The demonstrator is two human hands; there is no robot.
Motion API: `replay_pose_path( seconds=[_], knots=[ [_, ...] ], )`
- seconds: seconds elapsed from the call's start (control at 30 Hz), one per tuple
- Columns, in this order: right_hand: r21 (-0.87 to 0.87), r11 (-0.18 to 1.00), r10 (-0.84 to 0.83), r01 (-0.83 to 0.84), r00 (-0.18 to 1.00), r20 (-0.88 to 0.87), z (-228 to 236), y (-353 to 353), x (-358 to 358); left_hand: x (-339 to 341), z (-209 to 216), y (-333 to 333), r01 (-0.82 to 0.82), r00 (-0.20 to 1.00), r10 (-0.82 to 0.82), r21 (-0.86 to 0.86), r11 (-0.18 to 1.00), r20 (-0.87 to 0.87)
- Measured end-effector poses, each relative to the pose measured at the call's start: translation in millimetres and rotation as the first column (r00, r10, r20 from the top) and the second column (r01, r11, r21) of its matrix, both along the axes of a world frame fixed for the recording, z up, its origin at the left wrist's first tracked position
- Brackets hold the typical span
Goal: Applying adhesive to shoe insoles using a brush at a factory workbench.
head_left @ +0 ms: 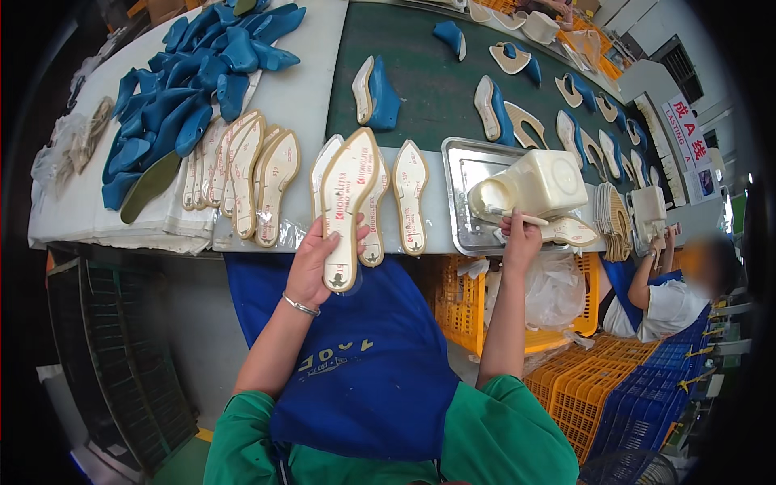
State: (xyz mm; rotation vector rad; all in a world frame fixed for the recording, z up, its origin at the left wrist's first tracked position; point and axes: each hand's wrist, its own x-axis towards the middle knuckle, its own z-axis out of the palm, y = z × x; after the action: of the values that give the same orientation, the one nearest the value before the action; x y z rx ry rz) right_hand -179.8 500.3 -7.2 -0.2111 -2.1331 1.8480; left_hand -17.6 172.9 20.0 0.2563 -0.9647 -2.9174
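Observation:
In my left hand point(311, 263) is a cream shoe insole point(347, 198), gripped by its heel end and held up over the table's front edge. More insoles lie flat behind and beside it, one of them an insole point(411, 198) to its right. The fingers of my right hand point(520, 241) pinch a pale-handled brush point(531, 219). Its working end is hidden near the mouth of a cream plastic jug point(558, 182), which lies on its side in a metal tray point(461, 240). Another insole point(570, 232) lies by the tray's right front corner.
At the left sit a heap of blue shoe lasts point(174, 97) and a row of insoles point(238, 174). A green belt point(420, 97) carries lasts paired with insoles. Stacked insoles point(612, 218) stand right of the tray. Below is an orange crate point(461, 303); a co-worker point(671, 299) works at right.

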Motion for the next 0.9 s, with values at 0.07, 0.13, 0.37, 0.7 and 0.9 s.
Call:
replay_pose_path(
  seconds=[0.07,0.13,0.37,0.7,0.9],
  knots=[
    [0.005,1.000,0.005,-0.005,1.000,-0.001,4.7,-1.6,8.4,3.6,-1.9,3.7,0.014,1.000,-0.014,-0.006,1.000,0.001],
    [-0.083,0.996,0.023,-0.024,1.000,-0.017,14.7,-3.5,13.3,6.8,0.6,7.1,0.083,0.995,-0.079,-0.068,0.994,0.052],
    [-0.219,0.880,0.382,-0.422,0.901,-0.205,88.2,-76.5,43.5,22.7,-5.7,11.9,0.212,0.975,-0.199,-0.156,0.965,0.096],
    [0.679,0.555,0.808,-0.480,0.505,-0.304,116.0,-136.5,19.5,40.9,1.1,-1.7,0.269,0.962,-0.271,-0.235,0.934,0.024],
    [0.612,0.600,0.770,-0.515,0.580,-0.266,126.3,-133.3,20.8,43.5,-1.4,-6.8,0.253,0.966,-0.257,-0.236,0.938,0.016]
  ],
)
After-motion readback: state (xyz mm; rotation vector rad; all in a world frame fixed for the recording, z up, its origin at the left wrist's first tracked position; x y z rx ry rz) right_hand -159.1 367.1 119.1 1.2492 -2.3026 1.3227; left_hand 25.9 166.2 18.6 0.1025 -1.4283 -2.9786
